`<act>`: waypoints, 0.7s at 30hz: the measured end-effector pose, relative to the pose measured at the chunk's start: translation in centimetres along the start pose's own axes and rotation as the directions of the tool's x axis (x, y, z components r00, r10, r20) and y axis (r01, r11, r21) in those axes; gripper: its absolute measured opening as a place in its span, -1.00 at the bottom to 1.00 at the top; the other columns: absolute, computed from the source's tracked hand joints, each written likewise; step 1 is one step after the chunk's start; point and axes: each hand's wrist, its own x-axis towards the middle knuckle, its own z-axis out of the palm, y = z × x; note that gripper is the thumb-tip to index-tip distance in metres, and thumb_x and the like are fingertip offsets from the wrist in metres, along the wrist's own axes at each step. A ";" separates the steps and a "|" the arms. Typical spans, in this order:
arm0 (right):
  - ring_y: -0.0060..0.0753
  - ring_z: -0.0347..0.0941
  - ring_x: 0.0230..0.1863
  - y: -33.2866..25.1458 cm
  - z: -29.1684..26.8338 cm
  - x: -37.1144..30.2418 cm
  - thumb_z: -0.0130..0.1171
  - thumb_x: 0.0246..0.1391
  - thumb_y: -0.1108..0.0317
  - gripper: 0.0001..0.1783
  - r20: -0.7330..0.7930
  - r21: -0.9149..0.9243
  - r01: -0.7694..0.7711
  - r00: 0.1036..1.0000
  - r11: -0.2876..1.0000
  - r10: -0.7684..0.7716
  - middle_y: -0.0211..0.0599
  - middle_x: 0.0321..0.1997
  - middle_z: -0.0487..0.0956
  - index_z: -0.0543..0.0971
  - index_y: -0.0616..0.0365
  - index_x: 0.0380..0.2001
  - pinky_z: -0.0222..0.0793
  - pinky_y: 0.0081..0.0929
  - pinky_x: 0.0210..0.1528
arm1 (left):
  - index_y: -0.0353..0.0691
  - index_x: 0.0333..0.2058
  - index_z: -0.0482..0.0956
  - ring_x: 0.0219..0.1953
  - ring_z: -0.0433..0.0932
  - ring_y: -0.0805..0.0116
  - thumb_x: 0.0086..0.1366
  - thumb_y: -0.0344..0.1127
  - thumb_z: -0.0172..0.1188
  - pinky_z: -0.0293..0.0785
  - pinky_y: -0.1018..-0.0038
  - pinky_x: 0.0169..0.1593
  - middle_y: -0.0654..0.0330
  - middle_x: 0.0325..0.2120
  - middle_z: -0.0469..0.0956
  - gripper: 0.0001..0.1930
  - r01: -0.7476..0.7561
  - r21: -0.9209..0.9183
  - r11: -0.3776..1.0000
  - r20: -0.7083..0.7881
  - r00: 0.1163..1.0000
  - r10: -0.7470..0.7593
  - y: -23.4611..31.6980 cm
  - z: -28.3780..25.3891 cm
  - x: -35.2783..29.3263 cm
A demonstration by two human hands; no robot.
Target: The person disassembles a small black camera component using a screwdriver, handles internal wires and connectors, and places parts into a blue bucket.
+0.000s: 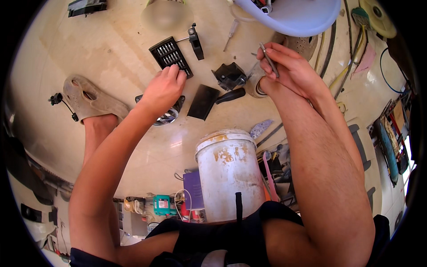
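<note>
Head: right fingers (287, 54) grip one rod (269, 60); left fingers (171, 73), grasp unclear, at one case (156, 50).

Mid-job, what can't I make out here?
Head view: whatever the left grip may pinch, hidden by its own fingers.
Head view: the middle of the round metal part, covered by the left wrist.
Head view: the far side of the pale blue basin, cut off by the top edge.
Head view: the tip shapes of the bits in the black tray, too small.

The stained pale floor (147, 164) is occupied by a white bucket (229, 180); beyond the bucket, a flat black piece (202, 103), a bit case (170, 54) and a screwdriver (231, 33) are laid.
</note>
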 end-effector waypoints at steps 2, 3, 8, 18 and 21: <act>-0.62 0.24 -0.46 0.1 -0.2 0.1 -0.12 0.32 0.29 -0.75 -0.002 -0.002 0.013 1.000 1.000 -0.013 -0.43 -0.51 0.37 0.45 0.27 -0.21 0.20 -0.70 -0.38 | -0.34 -0.25 0.41 -0.27 0.42 0.09 0.06 -0.50 0.09 0.44 0.32 -0.19 0.05 -0.35 0.31 -0.78 0.025 -0.095 0.995 0.003 1.000 -0.024 -0.3 -0.2 -0.2; -0.63 0.24 -0.47 0.1 -0.2 0.2 -0.12 0.32 0.29 -0.75 -0.004 -0.003 0.020 1.000 1.000 -0.020 -0.43 -0.51 0.37 0.45 0.27 -0.21 0.20 -0.71 -0.38 | -0.34 -0.24 0.41 -0.26 0.42 0.07 0.06 -0.51 0.09 0.43 0.31 -0.18 0.04 -0.35 0.31 -0.77 0.037 -0.142 0.989 0.006 0.999 -0.036 -0.4 -0.3 -0.2; -0.61 0.22 -0.45 0.1 -0.2 0.2 -0.09 0.31 0.31 -0.76 -0.016 0.001 0.003 1.000 1.000 -0.003 -0.43 -0.46 0.37 0.45 0.28 -0.16 0.21 -0.67 -0.37 | -0.35 -0.25 0.41 -0.26 0.43 0.04 0.08 -0.54 0.13 0.44 0.30 -0.21 0.04 -0.32 0.35 -0.78 -0.009 -0.177 0.984 0.009 1.000 0.011 -1.2 -0.7 -0.1; -0.65 0.37 -0.25 -1.1 1.9 -0.1 0.08 0.23 0.25 -0.70 0.238 -0.551 0.179 0.970 0.815 -0.053 -0.45 -0.23 0.57 0.53 0.22 -0.07 0.32 -0.62 -0.20 | -0.30 -0.24 0.37 -0.47 0.56 0.45 0.29 -0.48 0.14 0.48 0.57 -0.39 0.12 -0.40 0.57 -0.86 0.332 -0.942 -0.056 0.315 0.811 -0.493 3.3 -6.0 3.2; -0.59 0.40 -0.24 -1.1 2.1 0.3 0.09 0.20 0.24 -0.69 0.304 -0.577 0.289 0.944 0.764 -0.128 -0.41 -0.30 0.57 0.54 0.22 -0.09 0.36 -0.54 -0.18 | -0.28 -0.27 0.38 -0.51 0.55 0.46 0.29 -0.44 0.16 0.45 0.61 -0.42 0.16 -0.47 0.58 -0.87 0.327 -0.905 -0.271 0.416 0.811 -0.411 5.5 -7.9 4.1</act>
